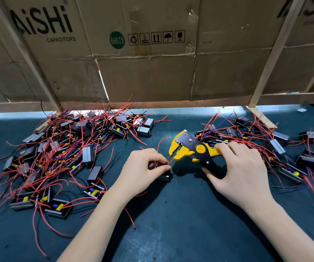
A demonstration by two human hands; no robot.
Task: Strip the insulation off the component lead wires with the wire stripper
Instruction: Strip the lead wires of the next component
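A: What is the yellow and black wire stripper [194, 151] made of?

B: Smooth yellow plastic on the body, with flat black metal plates and bright metal rivets.

A: And the dark teal surface [171, 224]?

B: A matt mat, scuffed and marked with pale streaks.

A: The backdrop?

B: Brown corrugated cardboard panels [143, 53], creased and dull, braced by pale bare wooden battens [265, 69].

A: The red lead wires [163, 142]?

B: Thin, smooth plastic insulation. The small boxed components [88, 154] show grey, slightly shiny casings.
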